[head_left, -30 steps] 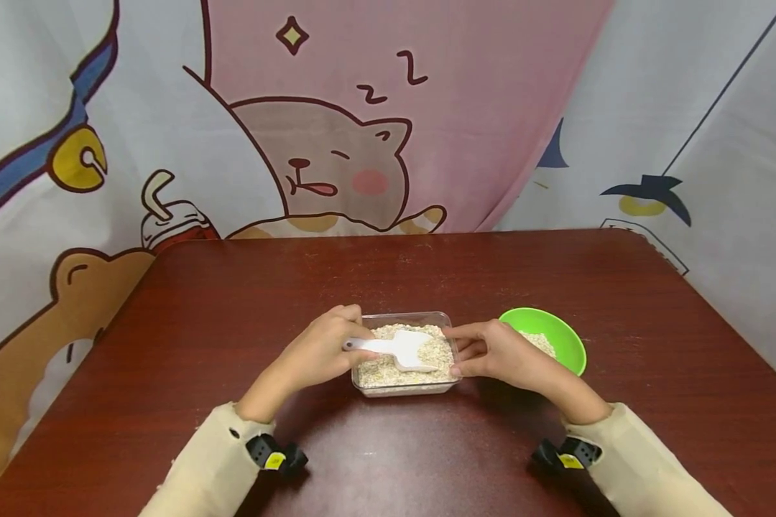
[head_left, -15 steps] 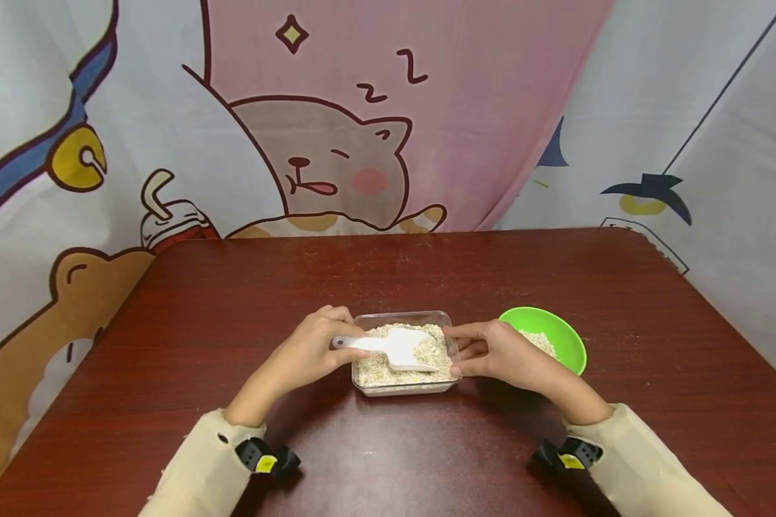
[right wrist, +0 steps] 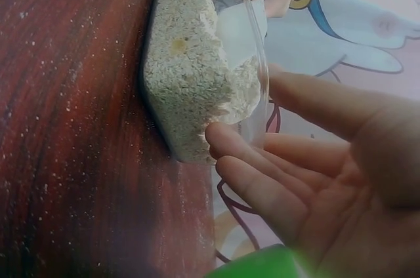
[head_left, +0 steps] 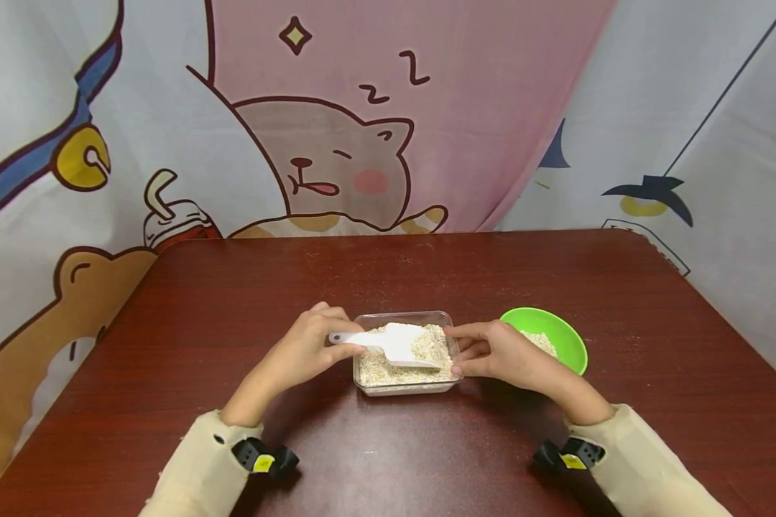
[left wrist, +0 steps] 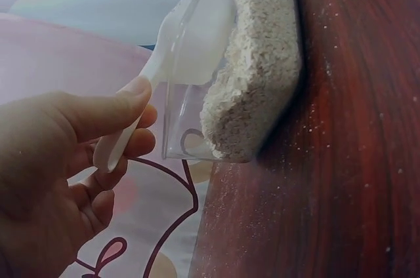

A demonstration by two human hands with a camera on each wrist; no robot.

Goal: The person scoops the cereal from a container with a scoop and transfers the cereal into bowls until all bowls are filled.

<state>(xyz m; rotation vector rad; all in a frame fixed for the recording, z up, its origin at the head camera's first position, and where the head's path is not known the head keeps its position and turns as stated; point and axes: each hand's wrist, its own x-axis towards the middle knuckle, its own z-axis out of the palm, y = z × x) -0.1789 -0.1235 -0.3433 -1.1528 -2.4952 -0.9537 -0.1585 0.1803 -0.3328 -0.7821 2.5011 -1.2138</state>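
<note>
My left hand (head_left: pixel 310 339) pinches the handle of a white plastic scoop (head_left: pixel 401 345) between thumb and fingers. The scoop's bowl sits inside the clear rectangular container (head_left: pixel 406 390), over pale flakes that look like oats (head_left: pixel 381 372), and some flakes lie in it. In the left wrist view the scoop (left wrist: pixel 200 39) slants across the container's rim. My right hand (head_left: pixel 498 352) touches the container's right end with thumb and fairly straight fingers. The right wrist view shows those fingertips (right wrist: pixel 220 135) against the wall. Beyond the right hand stands a green bowl (head_left: pixel 565 343) with similar flakes.
The dark red-brown table (head_left: pixel 265 280) carries scattered pale specks. A printed curtain (head_left: pixel 504 86) hangs behind its far edge and along the sides. Partly covered by the right hand and forearm, the green bowl sits close to the container's right.
My left hand has moved a little to the left, drawing the scoop along, and the scoop now sits slightly higher in the head view. My right hand and the container have barely moved.
</note>
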